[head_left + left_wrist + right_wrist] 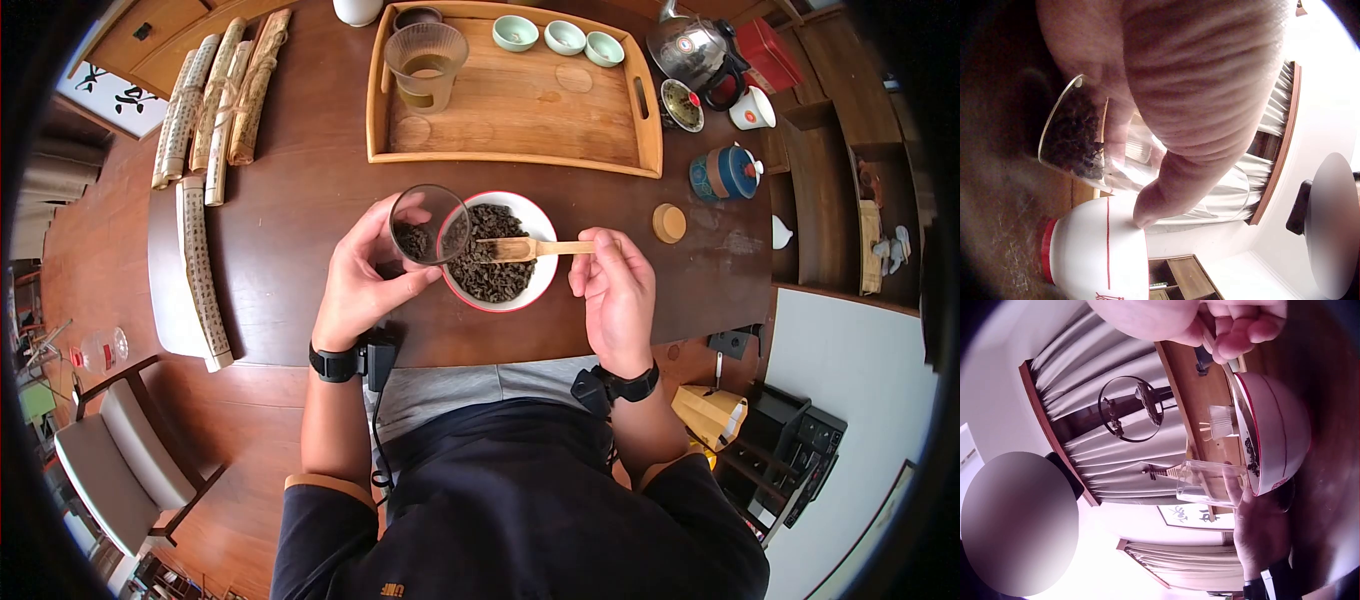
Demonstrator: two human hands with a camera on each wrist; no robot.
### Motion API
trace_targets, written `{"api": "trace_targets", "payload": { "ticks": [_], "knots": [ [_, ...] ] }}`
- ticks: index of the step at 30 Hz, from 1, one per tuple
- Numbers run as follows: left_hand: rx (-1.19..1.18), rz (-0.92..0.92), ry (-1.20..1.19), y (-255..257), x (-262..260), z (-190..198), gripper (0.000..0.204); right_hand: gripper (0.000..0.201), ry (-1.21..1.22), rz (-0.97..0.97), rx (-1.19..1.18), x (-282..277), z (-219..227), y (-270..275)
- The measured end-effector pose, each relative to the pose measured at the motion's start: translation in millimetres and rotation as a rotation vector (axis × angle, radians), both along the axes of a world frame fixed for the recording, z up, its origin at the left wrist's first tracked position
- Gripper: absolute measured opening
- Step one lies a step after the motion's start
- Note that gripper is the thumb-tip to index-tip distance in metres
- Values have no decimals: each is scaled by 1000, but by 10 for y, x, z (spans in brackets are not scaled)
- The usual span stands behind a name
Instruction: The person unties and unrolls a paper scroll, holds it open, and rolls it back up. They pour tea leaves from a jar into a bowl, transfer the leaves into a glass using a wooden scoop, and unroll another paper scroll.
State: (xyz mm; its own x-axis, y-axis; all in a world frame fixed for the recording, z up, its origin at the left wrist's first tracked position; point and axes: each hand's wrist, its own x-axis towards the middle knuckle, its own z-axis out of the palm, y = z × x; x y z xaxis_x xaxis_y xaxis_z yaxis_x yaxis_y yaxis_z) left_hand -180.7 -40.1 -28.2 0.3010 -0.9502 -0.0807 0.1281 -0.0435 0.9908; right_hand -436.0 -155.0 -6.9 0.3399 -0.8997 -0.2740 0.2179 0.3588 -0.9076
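Note:
My left hand [355, 275] grips a clear drinking glass [432, 204], thumb and fingers curled round its side. Dark rolled tea leaves [1075, 134] lie at the bottom of the glass. Beside it, overlapping the glass's edge in the head view, stands a white bowl [543, 220] with a red rim, holding a heap of dark dry tea leaves [500, 285]. With thumb and fingers, my right hand [618, 290] pinches the handle of a bamboo tea scoop [560, 247]. The scoop's wide end is over the leaves in the bowl.
Beyond the bowl, a wooden tray [520, 140] carries a ribbed pitcher [425, 75] and pale green cups [515, 33]. A kettle [690, 55], a blue jar [725, 173] and a round lid [669, 223] stand right. Bamboo scrolls [205, 270] lie left.

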Motion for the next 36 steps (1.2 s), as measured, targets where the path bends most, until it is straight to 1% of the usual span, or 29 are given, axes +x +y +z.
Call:
{"api": "trace_targets", "payload": {
  "ticks": [4,7,13,17,19,20,21,24,27,29,31,34,35,36],
  "knots": [
    [-7,-2,-9,-7,0,-2,70,24,-63,2,67,-31,-24,-21],
    [-14,1,29,-7,-7,-6,70,24,-82,6,81,-45,-34,-28],
    [-13,-10,29,-1,1,-13,72,23,-82,-14,74,-39,14,-18],
    [-4,-6,57,8,3,-12,72,24,-86,-30,61,-70,119,-28],
    [5,-14,62,9,8,-7,74,25,-122,-35,18,-88,194,-57],
    [3,-7,62,8,12,-11,74,26,-103,-86,8,-58,271,-66],
    [-12,-13,43,5,13,-18,74,26,-102,-80,6,-44,335,-81],
    [-26,-16,17,10,11,-18,75,26,-177,-34,-80,-25,489,-140],
    [-22,-21,8,7,15,8,76,25,-202,5,-154,77,622,-148],
    [-20,-27,4,6,17,-3,76,26,-180,-4,-180,161,665,-113],
    [-83,-26,7,7,16,-65,75,26,-159,-12,-205,244,705,-59],
    [-69,-27,-23,11,21,-64,75,27,-85,128,-408,318,785,77],
    [-68,-25,-22,13,21,-54,75,27,-84,130,-407,304,781,100],
    [-52,-28,-4,13,21,-35,75,25,-8,196,-569,288,773,118]
  ]
}}
